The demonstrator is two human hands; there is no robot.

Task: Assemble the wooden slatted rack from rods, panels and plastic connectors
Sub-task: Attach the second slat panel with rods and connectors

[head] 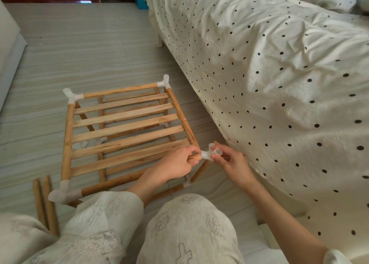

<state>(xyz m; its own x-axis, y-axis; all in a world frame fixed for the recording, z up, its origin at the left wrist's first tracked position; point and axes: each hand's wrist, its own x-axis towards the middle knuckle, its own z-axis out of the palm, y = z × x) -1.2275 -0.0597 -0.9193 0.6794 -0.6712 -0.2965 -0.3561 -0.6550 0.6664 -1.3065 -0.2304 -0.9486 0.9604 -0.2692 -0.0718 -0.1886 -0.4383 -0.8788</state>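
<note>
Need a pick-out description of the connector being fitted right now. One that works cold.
Start at the wooden rack on the floor beside the polka-dot bed. Go to its near corner on the bed side, where both hands meet. The translucent connector there is the only corner piece pinched by the right hand, while the left hand grips the rod end beside it.

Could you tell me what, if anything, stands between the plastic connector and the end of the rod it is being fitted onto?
Nothing visible does. The right hand pinches the connector right at the rod end, which the left hand grips; only the left fingertips sit close to the joint.
</note>
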